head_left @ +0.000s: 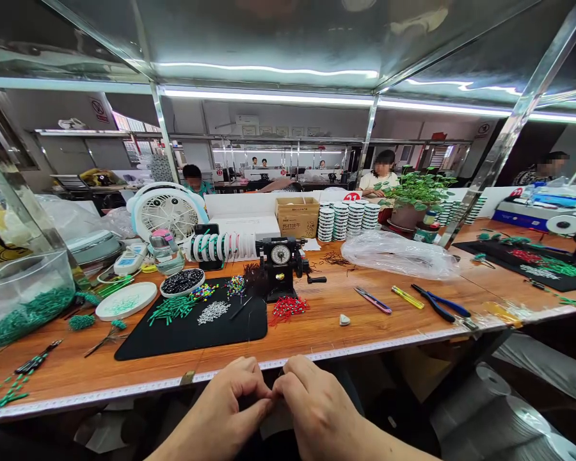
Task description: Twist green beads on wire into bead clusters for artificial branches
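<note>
My left hand [235, 406] and my right hand [312, 400] meet just below the table's front edge, their fingertips pinched together and touching. Whatever they hold is too small to make out. Beyond them lies a black mat [192, 342] with green tube pieces [173, 308], small silvery pieces [214, 312], coloured beads [236, 285] and a white dish of black beads [182, 282]. Red pieces [288, 308] are heaped before a black machine [279, 266] with a round dial and a crank. White spools [223, 246] are lined up to the machine's left.
Pliers [439, 302], a yellow-handled tool [408, 297], a thin cutter [373, 299] and a small white block [344, 319] lie to the right. Behind stand a fan [169, 214], cardboard box [296, 218] and plastic bag [398, 255]. Other people sit at benches farther back.
</note>
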The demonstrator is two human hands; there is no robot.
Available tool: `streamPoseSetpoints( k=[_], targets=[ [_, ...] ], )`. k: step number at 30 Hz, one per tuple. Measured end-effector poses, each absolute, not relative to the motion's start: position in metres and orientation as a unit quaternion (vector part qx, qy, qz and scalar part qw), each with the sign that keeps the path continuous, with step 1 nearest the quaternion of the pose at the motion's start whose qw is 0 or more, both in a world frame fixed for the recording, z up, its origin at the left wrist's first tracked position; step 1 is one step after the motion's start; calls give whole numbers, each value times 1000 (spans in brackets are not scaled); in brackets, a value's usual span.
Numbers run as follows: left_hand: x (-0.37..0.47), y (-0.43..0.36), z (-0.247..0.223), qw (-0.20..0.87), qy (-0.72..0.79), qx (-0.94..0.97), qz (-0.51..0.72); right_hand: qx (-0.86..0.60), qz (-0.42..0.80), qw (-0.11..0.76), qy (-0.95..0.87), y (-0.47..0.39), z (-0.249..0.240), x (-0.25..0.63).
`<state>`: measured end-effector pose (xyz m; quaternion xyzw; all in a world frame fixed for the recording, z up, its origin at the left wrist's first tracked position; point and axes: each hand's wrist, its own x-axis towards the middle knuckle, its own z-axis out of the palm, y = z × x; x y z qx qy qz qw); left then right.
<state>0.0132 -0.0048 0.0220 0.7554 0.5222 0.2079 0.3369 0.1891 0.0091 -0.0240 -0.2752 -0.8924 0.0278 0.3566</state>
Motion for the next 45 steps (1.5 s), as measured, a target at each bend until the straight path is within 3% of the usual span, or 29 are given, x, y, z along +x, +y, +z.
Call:
streamPoseSetpoints(
  k=[6, 12, 18, 26, 30, 34, 39, 45],
  targets=[
    [15, -7, 21, 342, 515, 752, 229, -266, -66, 408, -871, 7, -23, 181],
    [17, -6, 26, 326, 498, 767, 241, -330, -28, 449, -830, 8, -16, 182],
    [11, 7, 28, 374, 465, 764, 246, -360, 88, 423, -827, 11, -9, 186],
    [6, 16, 17, 478, 472, 692, 265, -369, 64, 430, -821, 14, -14, 182],
    [2, 14, 15, 519, 470, 656, 283, -395, 287, 443, -752, 15, -6, 185],
    [1, 9, 15, 468, 513, 664, 278, -345, 524, 392, -673, 14, -4, 188],
    [5, 2, 13, 377, 548, 699, 263, -349, 571, 381, -638, 13, -11, 185],
    [5, 1, 12, 351, 548, 715, 255, -387, 577, 364, -620, 16, -13, 180]
  ],
)
